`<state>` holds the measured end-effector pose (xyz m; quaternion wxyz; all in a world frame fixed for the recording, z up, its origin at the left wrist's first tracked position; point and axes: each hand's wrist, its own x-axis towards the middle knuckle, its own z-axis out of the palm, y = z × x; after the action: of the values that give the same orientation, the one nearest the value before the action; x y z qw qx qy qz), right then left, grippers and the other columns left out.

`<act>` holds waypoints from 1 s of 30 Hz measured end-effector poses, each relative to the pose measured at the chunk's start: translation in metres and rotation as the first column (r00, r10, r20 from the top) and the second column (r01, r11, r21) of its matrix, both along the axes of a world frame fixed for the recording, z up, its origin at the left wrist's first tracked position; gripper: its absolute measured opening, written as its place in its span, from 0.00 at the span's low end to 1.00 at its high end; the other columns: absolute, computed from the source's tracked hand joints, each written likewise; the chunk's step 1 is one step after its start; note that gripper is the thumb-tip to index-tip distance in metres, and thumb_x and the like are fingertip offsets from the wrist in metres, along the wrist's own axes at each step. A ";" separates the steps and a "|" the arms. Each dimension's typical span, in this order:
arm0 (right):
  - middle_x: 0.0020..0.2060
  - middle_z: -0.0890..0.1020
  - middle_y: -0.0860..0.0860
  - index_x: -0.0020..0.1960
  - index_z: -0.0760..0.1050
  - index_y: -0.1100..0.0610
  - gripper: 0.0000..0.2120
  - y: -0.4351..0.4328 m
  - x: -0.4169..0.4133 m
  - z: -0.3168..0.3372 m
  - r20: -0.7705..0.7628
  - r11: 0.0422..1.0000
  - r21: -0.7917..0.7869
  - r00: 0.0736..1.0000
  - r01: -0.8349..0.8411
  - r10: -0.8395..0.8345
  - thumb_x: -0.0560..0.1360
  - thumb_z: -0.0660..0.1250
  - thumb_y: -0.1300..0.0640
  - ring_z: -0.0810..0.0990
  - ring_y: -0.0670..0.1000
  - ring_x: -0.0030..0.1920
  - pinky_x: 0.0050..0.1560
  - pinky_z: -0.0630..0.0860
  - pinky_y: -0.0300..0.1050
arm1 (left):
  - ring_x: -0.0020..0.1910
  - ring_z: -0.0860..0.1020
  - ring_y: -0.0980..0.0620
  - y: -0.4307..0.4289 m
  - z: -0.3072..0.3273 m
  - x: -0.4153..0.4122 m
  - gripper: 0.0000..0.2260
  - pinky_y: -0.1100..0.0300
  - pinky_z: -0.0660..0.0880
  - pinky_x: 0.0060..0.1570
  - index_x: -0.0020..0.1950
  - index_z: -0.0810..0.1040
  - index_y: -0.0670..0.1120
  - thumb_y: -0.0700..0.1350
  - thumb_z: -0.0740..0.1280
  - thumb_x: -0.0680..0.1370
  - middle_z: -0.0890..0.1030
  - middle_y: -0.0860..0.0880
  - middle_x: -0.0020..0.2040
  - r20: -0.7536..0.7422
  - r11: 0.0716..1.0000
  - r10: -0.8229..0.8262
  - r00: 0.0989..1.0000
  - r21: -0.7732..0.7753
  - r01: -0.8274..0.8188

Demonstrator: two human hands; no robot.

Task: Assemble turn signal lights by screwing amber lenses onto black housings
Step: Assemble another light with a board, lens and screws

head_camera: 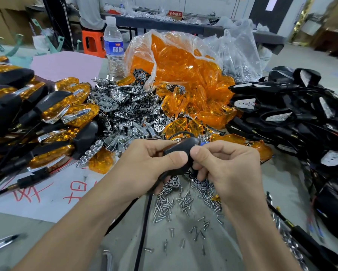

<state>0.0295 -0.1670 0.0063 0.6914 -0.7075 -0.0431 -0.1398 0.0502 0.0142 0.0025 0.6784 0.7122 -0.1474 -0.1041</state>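
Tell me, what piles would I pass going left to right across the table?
A heap of finished lights → shiny chrome reflectors → bag of amber lenses → black housings with their wires.

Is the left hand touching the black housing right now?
Touching. The head view shows the left hand gripping the housing, with its thumb pressed flat on the top and its fingers curled underneath.

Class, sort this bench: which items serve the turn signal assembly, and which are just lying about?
Job: black housing held by left hand and right hand; screws; amber lenses; chrome reflectors; assembled lights.
Lying about: water bottle; pen; orange stool.
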 end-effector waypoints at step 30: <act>0.25 0.80 0.57 0.29 0.76 0.58 0.16 -0.007 -0.002 0.005 -0.121 0.937 -0.261 0.971 -0.232 0.207 0.74 0.61 0.57 0.71 0.52 0.24 0.24 0.65 0.40 | 0.23 0.67 0.51 0.004 0.003 0.003 0.12 0.59 0.65 0.23 0.55 0.86 0.57 0.53 0.75 0.72 0.78 0.42 0.32 0.142 0.990 0.016 0.990 0.133 -0.035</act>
<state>0.0272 -0.1735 0.0111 0.5997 -0.7925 -0.1089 -0.0219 0.0533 0.0186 0.0051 0.6176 0.7641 -0.1783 -0.0545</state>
